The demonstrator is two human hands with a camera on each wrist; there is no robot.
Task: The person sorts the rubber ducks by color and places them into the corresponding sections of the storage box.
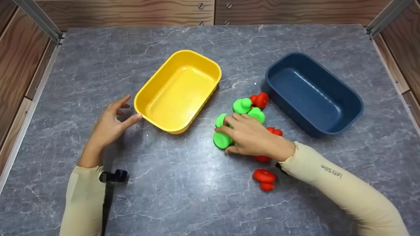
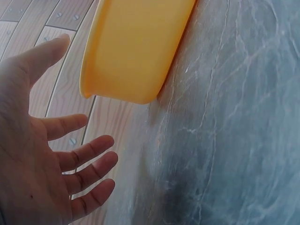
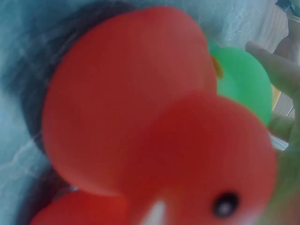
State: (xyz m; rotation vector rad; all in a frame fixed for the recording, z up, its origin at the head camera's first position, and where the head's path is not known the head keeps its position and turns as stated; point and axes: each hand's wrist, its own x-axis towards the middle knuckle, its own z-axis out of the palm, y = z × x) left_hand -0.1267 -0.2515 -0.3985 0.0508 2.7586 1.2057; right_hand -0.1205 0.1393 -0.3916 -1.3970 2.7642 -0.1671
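Note:
Several green rubber ducks (image 1: 222, 140) lie in a cluster in the middle of the table, beside several red rubber ducks (image 1: 264, 176). My right hand (image 1: 251, 136) reaches over this cluster, its fingers and thumb curved round a green duck (image 3: 243, 84) that they partly hide. Large in the right wrist view, a red duck (image 3: 131, 108) covers part of that grip. At the left, my left hand (image 1: 110, 126) has its fingers spread and holds nothing. Its thumb is close to the near left corner of the yellow bin (image 1: 157, 126); the left wrist view shows a gap between them.
A dark blue bin (image 1: 292, 119) stands to the right of the ducks, with a red duck (image 1: 262, 100) close to its left side. Both bins have nothing inside. Wood-patterned panels (image 1: 131, 13) border the grey marbled table (image 1: 183, 200).

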